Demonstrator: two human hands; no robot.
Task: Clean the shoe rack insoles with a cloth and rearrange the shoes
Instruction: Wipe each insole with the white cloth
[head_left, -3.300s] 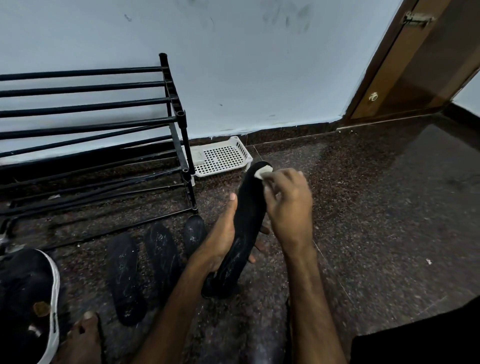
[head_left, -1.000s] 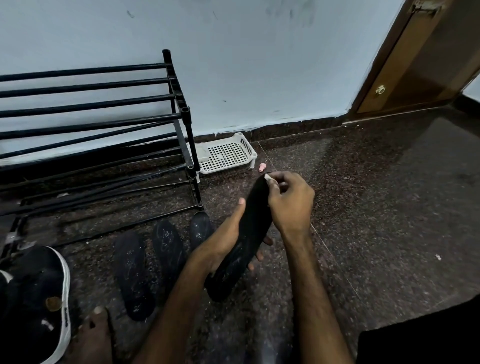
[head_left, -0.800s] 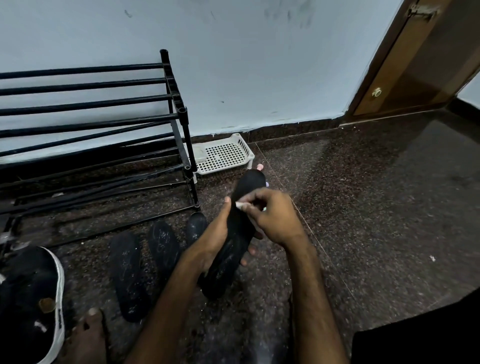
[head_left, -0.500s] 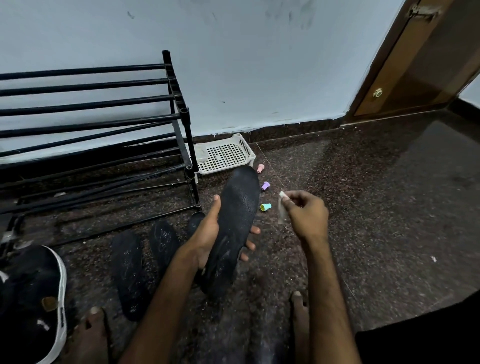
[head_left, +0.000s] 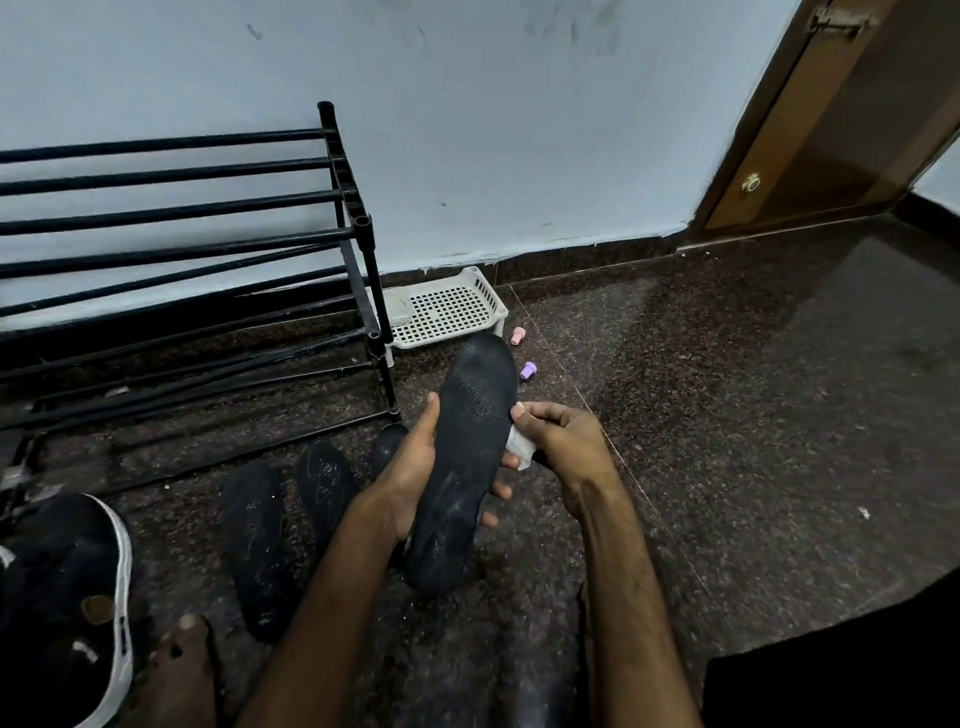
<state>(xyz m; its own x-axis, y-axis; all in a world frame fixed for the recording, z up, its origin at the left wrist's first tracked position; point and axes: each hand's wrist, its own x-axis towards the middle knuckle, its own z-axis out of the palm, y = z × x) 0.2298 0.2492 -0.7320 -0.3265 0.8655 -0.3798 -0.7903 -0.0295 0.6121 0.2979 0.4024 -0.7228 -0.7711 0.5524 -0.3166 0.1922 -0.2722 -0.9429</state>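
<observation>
My left hand (head_left: 410, 467) grips a black insole (head_left: 467, 457) from below, thumb on its left edge and fingertips showing past its right edge; the insole is tilted with its toe pointing away. My right hand (head_left: 563, 441) pinches a small white cloth (head_left: 519, 441) against the insole's right edge. Three more black insoles lie on the floor to the left: one (head_left: 254, 545), a second (head_left: 324, 483), and a third (head_left: 388, 441) partly hidden behind my left wrist. The black shoe rack (head_left: 358, 228) stands empty against the wall.
A black shoe with a white sole (head_left: 67, 597) lies at the lower left beside my bare foot (head_left: 182, 670). A white perforated tray (head_left: 441, 312) sits by the wall behind the rack. Small pink (head_left: 517, 336) and purple (head_left: 528, 371) caps lie on the granite floor. A wooden door (head_left: 831, 130) is at the upper right.
My right hand, which had drawn away to the right with the cloth, has come back against the insole's right edge. My left hand keeps holding the insole.
</observation>
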